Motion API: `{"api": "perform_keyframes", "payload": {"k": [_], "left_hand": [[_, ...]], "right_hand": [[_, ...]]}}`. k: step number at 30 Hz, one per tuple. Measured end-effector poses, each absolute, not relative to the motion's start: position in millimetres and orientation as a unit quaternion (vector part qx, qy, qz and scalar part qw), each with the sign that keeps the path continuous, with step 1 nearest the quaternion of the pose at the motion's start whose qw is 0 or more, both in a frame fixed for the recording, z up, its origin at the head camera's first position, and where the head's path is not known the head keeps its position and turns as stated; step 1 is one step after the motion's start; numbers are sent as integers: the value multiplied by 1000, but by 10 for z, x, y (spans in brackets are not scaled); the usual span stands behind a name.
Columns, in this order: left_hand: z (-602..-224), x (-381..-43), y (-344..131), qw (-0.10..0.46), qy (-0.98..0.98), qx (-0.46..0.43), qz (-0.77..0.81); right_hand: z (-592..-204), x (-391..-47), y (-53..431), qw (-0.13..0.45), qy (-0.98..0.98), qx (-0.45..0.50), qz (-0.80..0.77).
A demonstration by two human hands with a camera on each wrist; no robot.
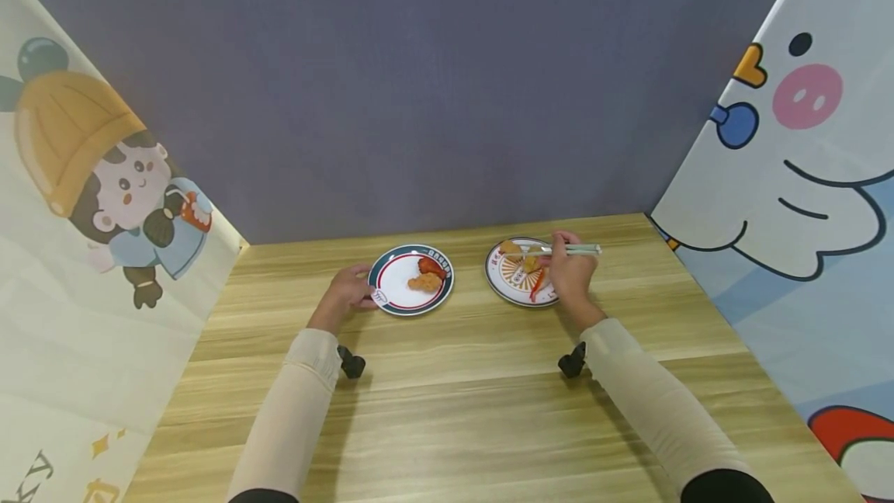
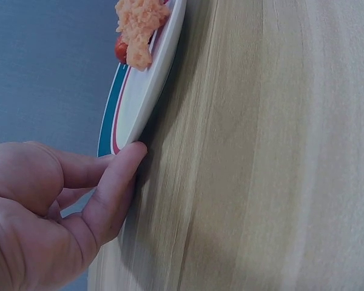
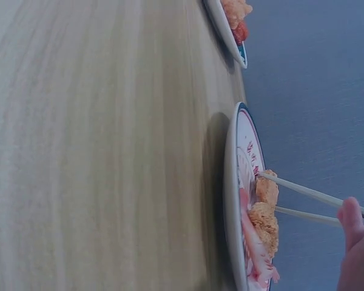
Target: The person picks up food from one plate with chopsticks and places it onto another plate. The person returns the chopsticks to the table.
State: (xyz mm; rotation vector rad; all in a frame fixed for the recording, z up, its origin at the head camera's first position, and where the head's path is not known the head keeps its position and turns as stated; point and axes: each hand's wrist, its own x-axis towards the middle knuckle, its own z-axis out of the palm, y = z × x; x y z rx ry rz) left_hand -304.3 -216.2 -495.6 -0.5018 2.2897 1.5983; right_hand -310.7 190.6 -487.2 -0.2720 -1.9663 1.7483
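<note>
My left hand [image 1: 347, 289] pinches the left rim of a white plate [image 1: 394, 282] with a green border, thumb and fingers on its edge [image 2: 126, 121]. A fried drumstick-like piece [image 1: 424, 282] and a red piece [image 1: 431, 265] lie on it. My right hand [image 1: 573, 274] grips pale chopsticks [image 1: 585, 250] above a second plate [image 1: 497, 283] with a sunburst print. In the right wrist view, the chopstick tips lie on either side of a golden fried nugget [image 3: 267, 189]; whether they squeeze it I cannot tell. Beside it are another fried piece [image 3: 264, 225] and a red-and-white strip [image 3: 255, 242].
Both plates are near the back of a wood-grain table [image 1: 454, 410]. A grey panel [image 1: 433, 99] rises behind it. Cartoon-printed panels stand at the left [image 1: 63, 270] and right [image 1: 789, 317]. A dark wrist-camera mount [image 1: 351, 363] is on the left wrist, another [image 1: 573, 362] on the right.
</note>
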Motion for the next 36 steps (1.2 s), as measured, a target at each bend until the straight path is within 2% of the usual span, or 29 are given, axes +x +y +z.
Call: {"api": "perform_keyframes", "payload": {"k": [21,36], "left_hand": [[-4969,-3043,-2167,149,803,-170,551],[-4928,-3021,-2141,149,797,-170,559]], "right_hand": [[-4716,-3093,1773,240,-649,-84,717],[-4662,-3042,1524,209,-663,-58,717]]}}
